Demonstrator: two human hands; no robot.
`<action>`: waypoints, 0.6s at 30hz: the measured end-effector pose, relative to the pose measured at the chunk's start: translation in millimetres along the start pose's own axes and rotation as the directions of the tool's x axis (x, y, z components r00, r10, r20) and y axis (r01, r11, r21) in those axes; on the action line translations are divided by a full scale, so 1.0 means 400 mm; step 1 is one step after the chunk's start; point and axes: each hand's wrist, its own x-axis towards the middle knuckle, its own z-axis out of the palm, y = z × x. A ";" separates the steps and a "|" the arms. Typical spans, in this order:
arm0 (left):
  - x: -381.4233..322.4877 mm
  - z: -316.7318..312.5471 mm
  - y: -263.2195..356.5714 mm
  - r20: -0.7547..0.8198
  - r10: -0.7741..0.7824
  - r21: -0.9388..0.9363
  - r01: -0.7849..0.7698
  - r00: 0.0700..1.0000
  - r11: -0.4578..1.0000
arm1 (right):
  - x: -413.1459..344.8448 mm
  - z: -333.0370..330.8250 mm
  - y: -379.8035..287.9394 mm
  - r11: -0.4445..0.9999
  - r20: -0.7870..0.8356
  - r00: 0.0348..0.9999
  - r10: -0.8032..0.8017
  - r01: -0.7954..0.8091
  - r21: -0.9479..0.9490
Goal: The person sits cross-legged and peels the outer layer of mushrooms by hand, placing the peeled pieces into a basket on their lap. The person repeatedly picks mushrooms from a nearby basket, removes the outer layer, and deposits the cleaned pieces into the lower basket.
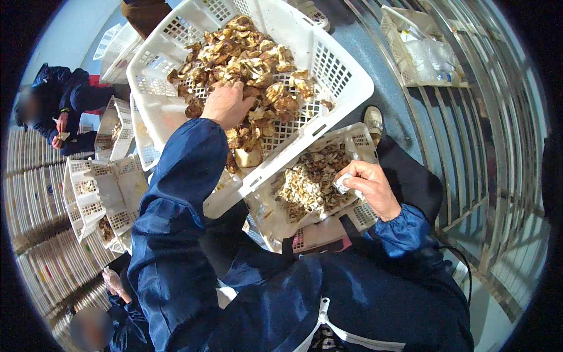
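Brown and cream mushrooms (246, 61) lie heaped in a large white plastic crate (347, 66) with perforated walls. My left hand (228, 103) reaches over the crate's near wall and rests on the mushrooms, fingers spread and their tips partly hidden among the pieces. Over a smaller white crate (363, 141) I hold a small white object (343, 182), possibly a blade with a wrapped handle, between the thumb and fingers of my right hand (371, 189). Small mushroom trimmings (312, 180) fill much of that lower crate, which stands at my lap beside the large one.
At the left a co-worker (57, 105) sits near white crates (101, 189); another person's gloved hand (115, 281) shows lower left. Stacked white trays (39, 189) line that side. A metal rack (457, 127) at the right holds a crate with plastic bags (422, 57).
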 end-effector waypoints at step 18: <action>-0.189 -0.216 0.058 -0.171 -0.130 -0.773 -0.051 0.977 0.632 | -0.037 0.004 -0.041 0.952 -0.147 0.942 -0.301 0.289 -0.097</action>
